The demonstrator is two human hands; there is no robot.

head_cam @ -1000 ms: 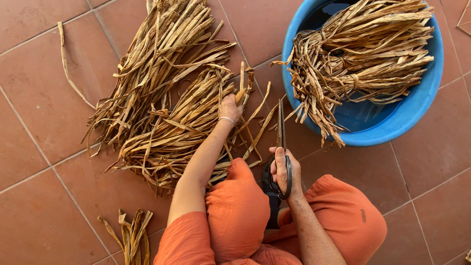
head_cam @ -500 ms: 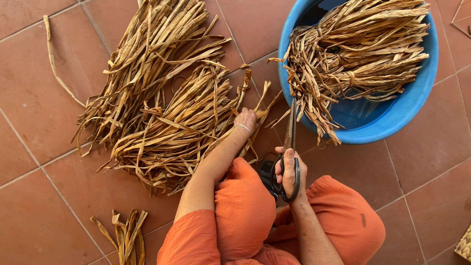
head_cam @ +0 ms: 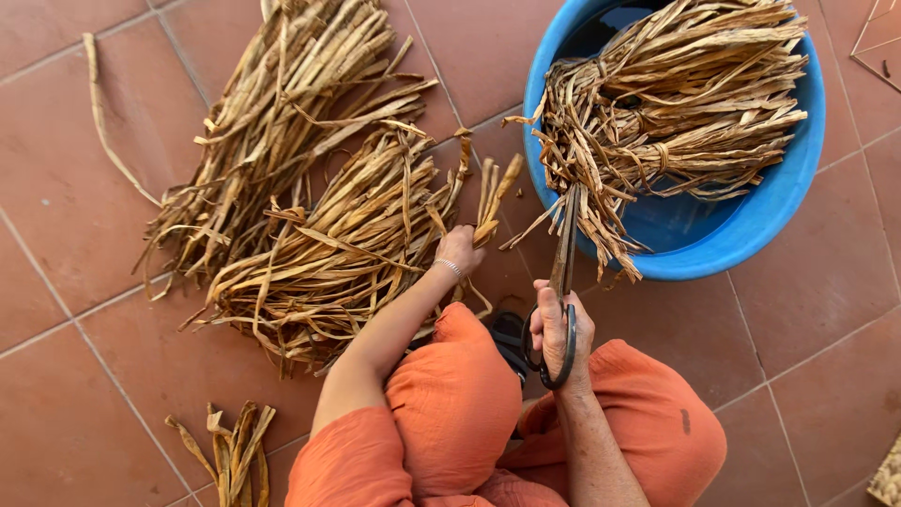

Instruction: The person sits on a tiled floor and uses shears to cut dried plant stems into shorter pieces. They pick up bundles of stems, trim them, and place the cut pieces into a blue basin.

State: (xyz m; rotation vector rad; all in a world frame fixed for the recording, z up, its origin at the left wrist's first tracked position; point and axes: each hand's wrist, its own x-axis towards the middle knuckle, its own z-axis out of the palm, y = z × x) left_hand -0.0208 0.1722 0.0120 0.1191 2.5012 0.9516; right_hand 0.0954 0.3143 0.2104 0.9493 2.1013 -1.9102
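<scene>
Terracotta tiled floor (head_cam: 66,197), grey grout lines, seen from above over orange-clad knees. Left hand (head_cam: 459,250) closed on a few dried leaf strips (head_cam: 490,202) at the edge of the big loose pile (head_cam: 310,216). Right hand (head_cam: 560,330) gripping long dark scissors (head_cam: 564,272), blades pointing up to the bundle (head_cam: 676,113) in the blue basin (head_cam: 723,244). Bare tiles open to the lower right; small scraps (head_cam: 230,451) lower left.

I see tan, straw-coloured dried strips (head_cam: 310,225), a bright blue basin (head_cam: 751,235), dark grey scissors (head_cam: 560,300), plain orange trousers (head_cam: 460,404), a silvery bracelet (head_cam: 449,268) and terracotta floor tiles (head_cam: 75,188) with pale grout.
</scene>
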